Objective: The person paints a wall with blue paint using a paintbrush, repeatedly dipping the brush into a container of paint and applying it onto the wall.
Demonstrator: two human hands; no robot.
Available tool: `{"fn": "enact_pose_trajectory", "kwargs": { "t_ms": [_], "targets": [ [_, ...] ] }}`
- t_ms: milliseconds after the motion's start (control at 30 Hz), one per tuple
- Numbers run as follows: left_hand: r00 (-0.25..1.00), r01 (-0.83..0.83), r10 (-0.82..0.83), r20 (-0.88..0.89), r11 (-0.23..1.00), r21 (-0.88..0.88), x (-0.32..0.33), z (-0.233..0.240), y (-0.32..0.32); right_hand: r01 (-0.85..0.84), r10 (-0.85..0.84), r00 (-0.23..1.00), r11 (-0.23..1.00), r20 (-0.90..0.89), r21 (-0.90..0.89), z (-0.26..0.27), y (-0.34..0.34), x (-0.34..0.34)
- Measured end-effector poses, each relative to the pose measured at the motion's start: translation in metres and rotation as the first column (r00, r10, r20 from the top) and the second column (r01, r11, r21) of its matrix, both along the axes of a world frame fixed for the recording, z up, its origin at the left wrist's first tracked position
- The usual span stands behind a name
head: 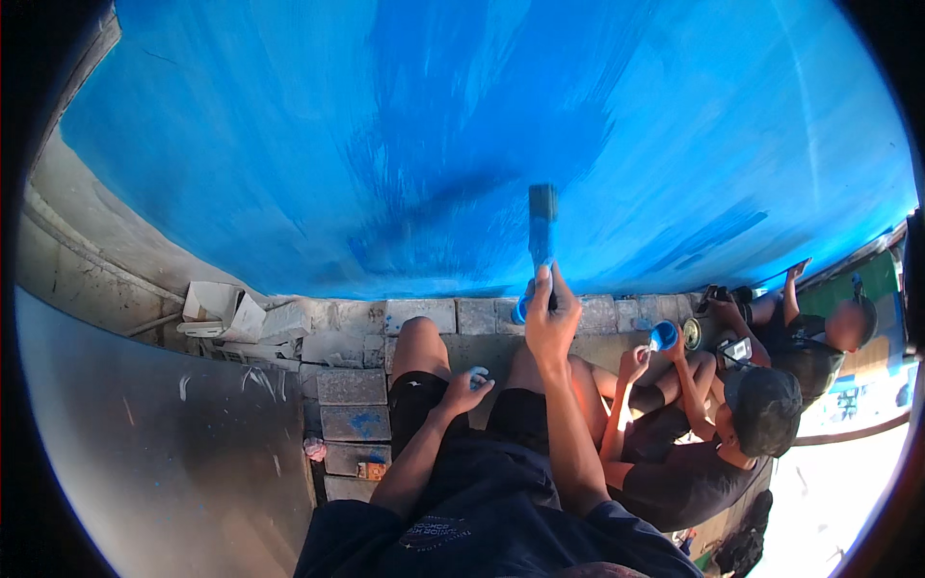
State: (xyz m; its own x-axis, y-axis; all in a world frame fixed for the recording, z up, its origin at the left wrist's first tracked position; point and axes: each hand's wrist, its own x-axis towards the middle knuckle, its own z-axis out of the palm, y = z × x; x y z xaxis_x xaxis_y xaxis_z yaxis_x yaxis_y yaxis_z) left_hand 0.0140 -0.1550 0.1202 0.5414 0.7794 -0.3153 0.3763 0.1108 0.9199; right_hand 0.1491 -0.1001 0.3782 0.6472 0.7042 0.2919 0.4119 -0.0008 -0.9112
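Observation:
My right hand [553, 318] holds a flat paintbrush [543, 217] upright, its bristles pointing up. Behind the brush spreads a wall [289, 144] coated in streaky blue paint, darker in the middle. Whether the bristles touch it I cannot tell. My left hand [468, 390] rests by my left thigh, fingers loosely curled and apart, with bluish paint on them. Partly hidden behind my right hand, a blue container [519, 311] stands at the foot of the wall.
At right a seated person in a cap [762, 412] holds a blue paint cup [663, 336]; another person [809, 354] sits farther along. An opened tin [691, 334] is near them. White cartons [220, 311] lie left, above a large grey panel [181, 433]. Paving blocks [353, 388] bear blue spots.

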Motion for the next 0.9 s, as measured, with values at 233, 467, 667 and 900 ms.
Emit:
{"fn": "enact_pose_trajectory", "kwargs": {
  "t_ms": [233,467,667,900],
  "targets": [
    [0.999,0.035,-0.036,0.003,0.987,0.157,0.008,-0.006,0.001,0.083,-0.08,0.991,0.996,0.108,-0.026,-0.108,0.042,0.004],
    [0.999,0.052,-0.051,-0.015,0.996,0.068,0.002,0.014,0.001,-0.072,-0.005,0.982,0.915,-0.191,-0.397,-0.166,-0.021,0.004],
    [1.0,0.021,-0.023,0.015,0.993,0.117,0.001,0.007,0.002,-0.259,0.01,0.742,0.927,-0.67,-0.272,-0.113,-0.104,0.043],
    [0.992,0.087,-0.079,-0.101,0.993,0.074,0.007,-0.002,-0.006,-0.15,-0.146,0.647,0.938,-0.748,-0.312,-0.131,-0.149,0.047]
  ]
}}
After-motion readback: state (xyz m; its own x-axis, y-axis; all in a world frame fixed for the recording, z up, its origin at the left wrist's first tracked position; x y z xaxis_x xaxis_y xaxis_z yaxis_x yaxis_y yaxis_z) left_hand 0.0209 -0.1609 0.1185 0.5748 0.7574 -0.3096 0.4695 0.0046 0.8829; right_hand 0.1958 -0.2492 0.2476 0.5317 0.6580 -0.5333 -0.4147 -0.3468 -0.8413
